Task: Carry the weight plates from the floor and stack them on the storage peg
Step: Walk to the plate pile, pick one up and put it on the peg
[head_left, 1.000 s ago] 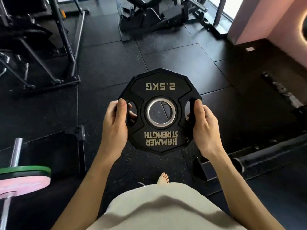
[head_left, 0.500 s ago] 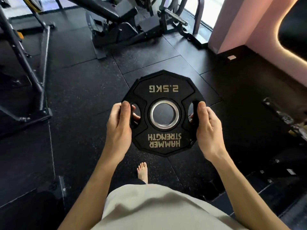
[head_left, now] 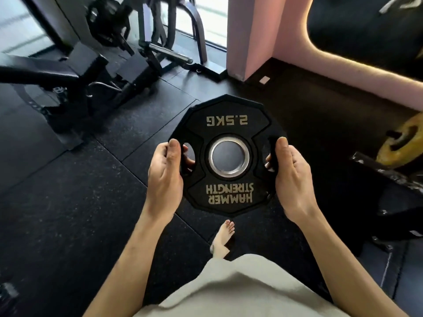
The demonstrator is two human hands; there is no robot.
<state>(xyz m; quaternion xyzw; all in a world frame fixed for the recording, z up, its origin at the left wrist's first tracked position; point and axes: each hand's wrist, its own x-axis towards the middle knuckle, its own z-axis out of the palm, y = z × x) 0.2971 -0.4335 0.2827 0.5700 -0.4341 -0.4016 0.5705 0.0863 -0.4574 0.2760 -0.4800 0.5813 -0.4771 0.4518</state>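
From the head view I saw a black 2.5 kg weight plate (head_left: 229,124), printed HAMMER STRENGTH upside down, held flat-faced toward the camera above the black rubber floor (head_left: 68,202). The left hand (head_left: 164,175) gripped its left edge, fingers (head_left: 188,161) curled through the left grip slot; the right hand (head_left: 290,177) gripped the right edge the same way. A bare foot (head_left: 223,239) stood below the plate. A dark weight bench (head_left: 45,72) sat at upper left, a pink wall (head_left: 286,42) at upper right, a yellow plate (head_left: 402,143) by the right edge.

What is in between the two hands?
The black weight plate, gripped by the left hand and right hand through its side holes, in the head view.
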